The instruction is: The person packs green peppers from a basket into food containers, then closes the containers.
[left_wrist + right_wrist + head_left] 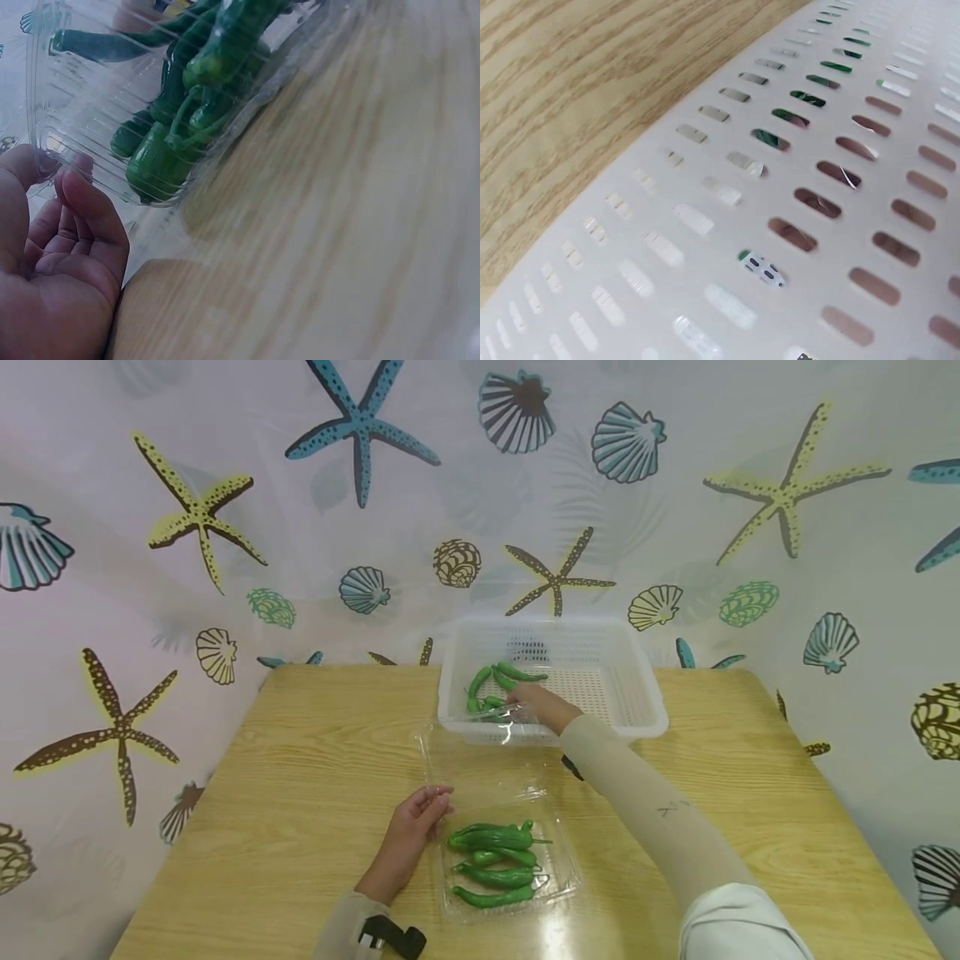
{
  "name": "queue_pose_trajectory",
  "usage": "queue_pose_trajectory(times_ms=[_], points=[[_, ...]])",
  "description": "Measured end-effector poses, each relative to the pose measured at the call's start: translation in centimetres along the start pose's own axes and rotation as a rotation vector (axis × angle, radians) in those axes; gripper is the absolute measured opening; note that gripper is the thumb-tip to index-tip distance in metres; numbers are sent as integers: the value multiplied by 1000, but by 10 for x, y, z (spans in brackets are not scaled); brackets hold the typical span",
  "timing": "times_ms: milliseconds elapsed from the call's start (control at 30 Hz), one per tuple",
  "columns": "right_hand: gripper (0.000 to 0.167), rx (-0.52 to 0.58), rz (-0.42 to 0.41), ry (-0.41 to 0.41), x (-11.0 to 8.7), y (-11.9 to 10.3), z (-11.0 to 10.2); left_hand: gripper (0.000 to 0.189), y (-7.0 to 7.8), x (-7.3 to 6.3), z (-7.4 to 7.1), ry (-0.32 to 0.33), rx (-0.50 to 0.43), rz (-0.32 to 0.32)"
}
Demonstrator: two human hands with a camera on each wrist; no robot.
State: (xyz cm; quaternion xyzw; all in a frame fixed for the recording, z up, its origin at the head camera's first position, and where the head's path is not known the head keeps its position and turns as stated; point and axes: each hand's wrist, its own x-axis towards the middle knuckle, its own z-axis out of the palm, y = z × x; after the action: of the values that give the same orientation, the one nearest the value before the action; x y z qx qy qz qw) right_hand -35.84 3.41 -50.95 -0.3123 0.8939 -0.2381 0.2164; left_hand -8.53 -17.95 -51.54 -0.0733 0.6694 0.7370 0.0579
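A clear plastic clamshell box lies on the table with its lid raised toward the basket. Several green peppers lie side by side inside it. My left hand is at the box's left side; in the left wrist view, its thumb and forefinger pinch the clear rim. Over the front wall of a white perforated basket, my right hand reaches down among several more green peppers. Its fingertips are hidden, and in the right wrist view the basket wall covers most of the hand.
The wooden table ends at a patterned curtain with shells and starfish, behind and at both sides. The basket stands at the table's far edge. The box's raised lid overlaps the basket's front wall in the head view.
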Motion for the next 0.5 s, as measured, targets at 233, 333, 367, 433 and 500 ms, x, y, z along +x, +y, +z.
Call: queue_pose_trajectory(times_ms=[233, 333, 367, 433, 500], points=[[39, -43, -79, 25, 22, 41, 20, 42, -3, 1, -1, 6, -10, 0], [38, 5, -64, -20, 16, 36, 17, 42, -3, 1, -1, 4, -19, -1], [38, 13, -70, -19, 25, 48, 21, 42, -3, 1, -1, 4, -19, -1], [36, 17, -38, -53, 24, 45, 19, 41, -3, 1, -1, 4, -19, -3], [35, -10, -25, -65, 33, 56, 22, 41, -3, 1, -1, 1, -16, -3]])
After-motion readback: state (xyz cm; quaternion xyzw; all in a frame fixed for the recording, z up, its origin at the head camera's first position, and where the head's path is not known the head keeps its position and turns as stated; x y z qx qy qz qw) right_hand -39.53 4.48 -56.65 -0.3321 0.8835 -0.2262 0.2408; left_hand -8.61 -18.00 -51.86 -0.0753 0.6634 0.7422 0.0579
